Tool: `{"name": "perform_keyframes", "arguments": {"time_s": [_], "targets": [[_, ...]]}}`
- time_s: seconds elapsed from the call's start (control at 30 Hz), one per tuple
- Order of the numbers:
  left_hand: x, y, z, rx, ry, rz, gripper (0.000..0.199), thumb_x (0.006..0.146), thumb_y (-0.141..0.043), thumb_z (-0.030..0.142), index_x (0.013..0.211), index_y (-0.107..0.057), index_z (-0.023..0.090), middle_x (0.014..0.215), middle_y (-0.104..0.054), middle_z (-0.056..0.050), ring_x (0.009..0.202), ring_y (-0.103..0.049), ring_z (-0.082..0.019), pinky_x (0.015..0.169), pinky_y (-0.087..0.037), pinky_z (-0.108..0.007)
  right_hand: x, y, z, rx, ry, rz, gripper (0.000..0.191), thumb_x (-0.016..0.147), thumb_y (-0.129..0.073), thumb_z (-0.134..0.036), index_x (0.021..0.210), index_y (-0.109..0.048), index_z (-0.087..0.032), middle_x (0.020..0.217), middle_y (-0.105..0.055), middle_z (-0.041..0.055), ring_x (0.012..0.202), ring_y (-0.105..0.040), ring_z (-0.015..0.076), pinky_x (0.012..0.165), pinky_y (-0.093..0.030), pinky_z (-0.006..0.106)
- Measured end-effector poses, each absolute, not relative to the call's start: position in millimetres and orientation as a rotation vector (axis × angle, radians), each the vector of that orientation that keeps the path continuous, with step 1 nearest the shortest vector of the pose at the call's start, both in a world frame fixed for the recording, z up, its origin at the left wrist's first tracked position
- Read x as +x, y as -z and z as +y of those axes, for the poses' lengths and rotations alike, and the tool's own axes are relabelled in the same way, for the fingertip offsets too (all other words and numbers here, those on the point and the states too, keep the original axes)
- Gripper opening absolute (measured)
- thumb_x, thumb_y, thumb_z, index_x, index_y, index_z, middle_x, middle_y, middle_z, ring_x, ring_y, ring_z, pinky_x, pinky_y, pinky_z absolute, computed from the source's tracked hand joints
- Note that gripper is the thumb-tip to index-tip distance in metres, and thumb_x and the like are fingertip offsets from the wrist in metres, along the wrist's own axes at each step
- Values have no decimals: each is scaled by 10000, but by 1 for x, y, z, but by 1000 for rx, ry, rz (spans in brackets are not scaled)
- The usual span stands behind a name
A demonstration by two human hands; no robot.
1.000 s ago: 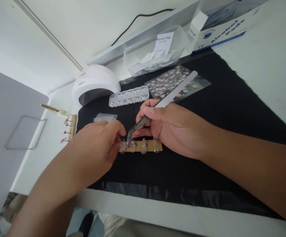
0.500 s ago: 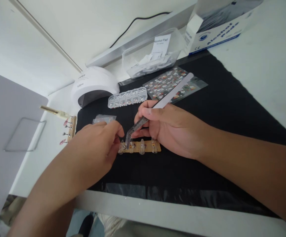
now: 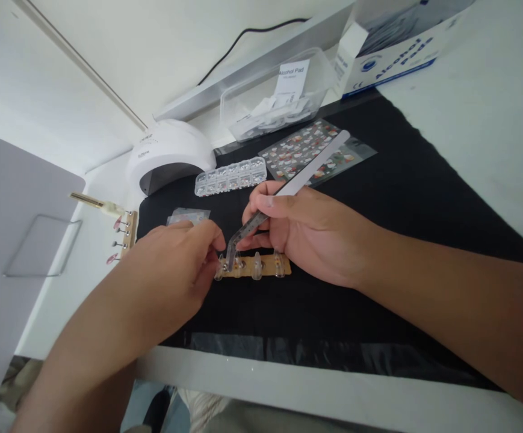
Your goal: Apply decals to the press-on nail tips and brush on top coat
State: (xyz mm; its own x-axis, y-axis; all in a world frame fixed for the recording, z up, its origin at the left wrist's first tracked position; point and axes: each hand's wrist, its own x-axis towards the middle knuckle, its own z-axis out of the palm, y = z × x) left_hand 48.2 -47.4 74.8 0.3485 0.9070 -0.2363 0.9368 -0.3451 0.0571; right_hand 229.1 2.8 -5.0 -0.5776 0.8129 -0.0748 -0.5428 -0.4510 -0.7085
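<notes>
My right hand (image 3: pixel 301 231) grips bent-tip tweezers (image 3: pixel 297 177) between thumb and fingers. The angled tips reach down to the clear false nails at the left part of a wooden nail stand (image 3: pixel 268 265). Several clear nail tips, among them a middle one (image 3: pixel 257 266), stand in a row on this stand, and some carry small coloured marks. My left hand (image 3: pixel 182 258) is curled at the stand's left end, thumb and forefinger close together. Its fingertips are partly hidden, so what they hold does not show. Behind it lies a small clear packet (image 3: pixel 189 215).
A white nail lamp (image 3: pixel 171 147), a rhinestone case (image 3: pixel 230 177) and sticker sheets (image 3: pixel 301 150) lie behind my hands on a black cloth (image 3: pixel 378 198). Farther back are a clear tub (image 3: pixel 232 108) and an alcohol pad box (image 3: pixel 396 66). A second nail stand (image 3: pixel 129 231) sits left.
The whole view has shifted slightly, so everything appears a little further left and up. Both hands keep nearly the same pose, with the tweezer tips still at the left nail tips.
</notes>
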Motion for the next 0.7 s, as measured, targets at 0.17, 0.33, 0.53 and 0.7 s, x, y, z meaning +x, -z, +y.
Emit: {"name": "perform_keyframes", "arguments": {"time_s": [0.17,0.33,0.53,0.7], "targets": [[50,-75,-45,2422,286,1706,117,857,-434,170,793,-513,227,730,-625,-39,638,-562,-237,608,-347,-339,229,7,3,-497,-2079,-838,355,674,-926,-354,705,-610,-195,746,-606,-26,688,-631,133,724,-593,307],[51,-75,-46,2432,323,1724,128,845,-436,154,756,-483,233,705,-600,-37,630,-551,-241,608,-340,-339,229,7,3,-493,-2071,-828,357,662,-934,-347,705,-617,-189,723,-605,-31,670,-636,132,714,-596,306],[49,-71,-47,2471,273,1712,129,821,-449,141,742,-495,232,704,-596,-36,612,-549,-233,600,-332,-333,230,7,3,-492,-2076,-836,374,640,-948,-376,695,-626,-194,700,-601,-33,672,-639,140,723,-593,312],[47,-68,-48,2519,204,1709,128,811,-447,144,733,-490,235,698,-597,-37,617,-570,-245,592,-334,-335,230,7,3,-505,-2080,-834,395,621,-958,-391,702,-619,-205,745,-635,-23,684,-636,146,729,-585,321]]}}
